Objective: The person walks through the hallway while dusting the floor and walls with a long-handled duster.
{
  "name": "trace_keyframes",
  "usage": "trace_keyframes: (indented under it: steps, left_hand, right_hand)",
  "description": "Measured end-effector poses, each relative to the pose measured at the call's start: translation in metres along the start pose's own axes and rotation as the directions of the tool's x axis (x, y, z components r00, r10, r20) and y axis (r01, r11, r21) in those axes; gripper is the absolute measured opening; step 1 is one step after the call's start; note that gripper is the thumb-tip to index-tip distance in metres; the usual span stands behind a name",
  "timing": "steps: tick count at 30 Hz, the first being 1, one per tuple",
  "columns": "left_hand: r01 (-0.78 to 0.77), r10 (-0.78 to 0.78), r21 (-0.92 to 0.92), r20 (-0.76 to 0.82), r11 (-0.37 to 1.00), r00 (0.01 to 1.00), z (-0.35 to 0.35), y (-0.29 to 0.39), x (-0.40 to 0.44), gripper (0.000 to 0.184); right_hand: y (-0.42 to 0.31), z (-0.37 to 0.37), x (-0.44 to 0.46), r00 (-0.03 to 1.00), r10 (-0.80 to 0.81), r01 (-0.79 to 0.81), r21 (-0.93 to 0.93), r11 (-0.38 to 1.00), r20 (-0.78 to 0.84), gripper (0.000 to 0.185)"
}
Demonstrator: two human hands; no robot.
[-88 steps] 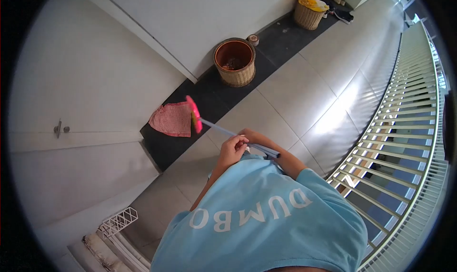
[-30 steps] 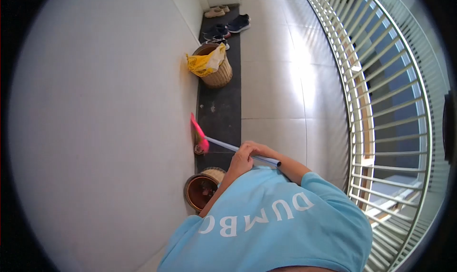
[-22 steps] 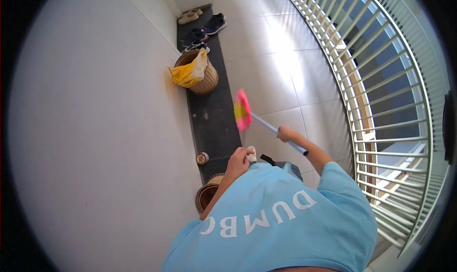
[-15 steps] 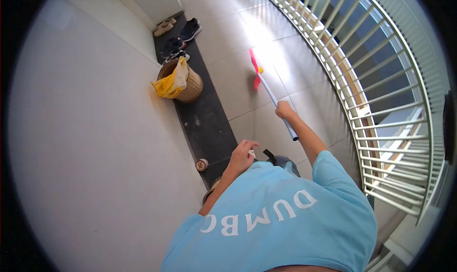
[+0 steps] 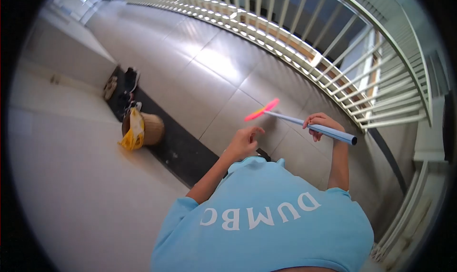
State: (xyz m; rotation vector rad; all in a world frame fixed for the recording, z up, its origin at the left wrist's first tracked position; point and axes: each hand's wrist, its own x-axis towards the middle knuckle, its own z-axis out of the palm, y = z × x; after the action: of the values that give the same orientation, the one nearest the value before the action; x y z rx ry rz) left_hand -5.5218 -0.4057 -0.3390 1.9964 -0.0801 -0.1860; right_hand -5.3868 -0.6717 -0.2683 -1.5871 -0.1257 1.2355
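A long light-blue stick point(image 5: 333, 132) with a flat pink and yellow head point(image 5: 262, 110) hangs over the grey tiled floor. My right hand point(image 5: 323, 125) is wrapped round the stick near its thick end, which points to the right. The pink head is out to the left of that hand, just above my left hand in view. My left hand point(image 5: 244, 142) holds nothing, its fingers apart and slightly curled in front of my light-blue shirt point(image 5: 262, 224).
A wicker basket point(image 5: 153, 129) with a yellow and white bag point(image 5: 135, 131) stands by the wall at the left on a dark floor strip point(image 5: 183, 155). Several shoes point(image 5: 131, 79) lie beyond it. A cream railing point(image 5: 304, 58) curves round the right side.
My left hand has come off the stick, and my right hand has carried it off to the right. The view has turned rightward, so the basket and shoes sit further left and the round pot has left view.
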Motion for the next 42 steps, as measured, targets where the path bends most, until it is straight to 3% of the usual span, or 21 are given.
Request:
trace_keyframes:
  steps: [1,3,4,6,8,10,12,13,15,16,19,20,21,24,27,29,31,35,38,40,42]
  left_hand:
    - [-0.016,0.016,0.000,0.039,1.000,0.999,0.013,0.003,0.016,0.030]
    - [0.032,0.025,-0.274,0.201,0.961,0.979,0.047,0.011,0.046,0.020]
    - [0.213,-0.070,-0.325,0.401,0.921,0.914,0.057,0.019,0.061,0.023]
    - [0.494,-0.234,-0.204,0.689,0.845,0.686,0.068,0.058,0.087,0.038]
    - [0.369,-0.178,-0.062,0.794,0.927,0.581,0.091,0.062,0.106,0.045]
    - [0.353,-0.269,0.082,0.809,0.932,0.522,0.118,0.033,0.120,0.047]
    - [0.448,-0.482,0.396,0.871,0.801,0.092,0.130,0.017,0.131,0.067]
    - [0.482,-0.517,0.394,0.842,0.783,0.151,0.133,0.014,0.128,0.066]
    - [0.553,-0.435,0.364,0.901,0.750,-0.003,0.155,-0.032,0.130,0.051]
    - [0.649,-0.381,0.326,0.923,0.688,-0.060,0.167,-0.055,0.130,0.036]
    - [0.703,-0.410,0.381,0.902,0.601,-0.138,0.181,-0.100,0.136,0.020]
    - [0.792,-0.461,0.435,0.859,0.428,-0.223,0.194,-0.144,0.139,0.013]
    - [0.779,-0.458,0.448,0.857,0.438,-0.235,0.191,-0.150,0.149,0.013]
    - [0.911,-0.404,0.377,0.869,0.167,-0.285,0.165,-0.172,0.171,0.023]
    - [0.764,-0.398,0.306,0.915,0.568,-0.072,0.104,-0.166,0.193,0.041]
    - [0.649,-0.384,0.210,0.913,0.732,0.138,0.028,-0.155,0.196,0.042]
    - [0.580,-0.494,0.279,0.832,0.765,0.251,-0.086,-0.184,0.196,0.041]
    - [0.737,-0.699,0.252,0.599,0.627,0.391,-0.241,-0.194,0.193,0.042]
    - [0.735,-0.768,0.278,0.412,0.618,0.490,-0.300,-0.213,0.201,0.034]
    - [0.556,-0.810,0.615,0.263,0.560,0.525,-0.305,-0.247,0.216,0.024]
    - [0.368,-0.640,0.814,0.006,0.450,0.769,-0.277,-0.264,0.216,0.014]
  right_hand:
    - [0.005,-0.002,-0.015,0.998,0.056,-0.056,-0.010,0.998,-0.032,0.023]
    - [0.031,0.001,-0.031,0.989,0.123,-0.122,0.021,0.992,-0.080,0.022]
    - [0.046,0.005,-0.027,0.986,0.144,-0.144,-0.001,0.990,-0.089,0.024]
    - [0.075,0.012,-0.006,0.973,0.212,-0.222,-0.121,0.967,-0.086,0.028]
    - [0.109,0.028,0.022,0.949,0.298,-0.313,-0.195,0.930,-0.099,0.031]
    - [0.154,0.034,0.048,0.913,0.348,-0.375,-0.104,0.921,-0.214,0.032]
    - [0.186,0.043,0.058,0.872,0.346,-0.339,0.083,0.937,-0.345,0.028]
    - [0.204,0.045,0.064,0.867,0.351,-0.334,0.110,0.936,-0.353,0.028]
    - [0.243,0.049,0.080,0.910,0.098,-0.156,-0.115,0.981,-0.403,0.023]
    - [0.246,0.055,0.082,0.887,0.213,-0.172,0.136,0.976,-0.409,0.018]
    - [0.282,0.070,0.111,0.730,0.249,-0.004,0.360,0.933,-0.636,0.024]
    - [0.276,0.075,0.111,0.658,0.330,0.017,0.451,0.892,-0.677,0.030]
    - [0.276,0.075,0.114,0.643,0.338,0.023,0.459,0.888,-0.687,0.030]
    - [0.278,0.088,0.126,0.554,0.424,0.007,0.513,0.859,-0.717,0.034]
    - [0.281,0.101,0.146,0.584,0.432,0.012,0.540,0.842,-0.687,0.033]
    - [0.270,0.108,0.163,0.617,0.468,0.024,0.609,0.793,-0.633,0.031]
    - [0.251,0.122,0.195,0.644,0.475,0.069,0.664,0.744,-0.600,0.030]
    - [0.237,0.124,0.240,0.706,0.404,0.022,0.589,0.808,-0.581,0.031]
    - [0.218,0.119,0.264,0.737,0.386,-0.008,0.564,0.826,-0.554,0.032]
    - [0.208,0.114,0.272,0.740,0.383,-0.045,0.527,0.848,-0.553,0.033]
    - [0.207,0.110,0.274,0.729,0.378,-0.048,0.508,0.860,-0.571,0.033]
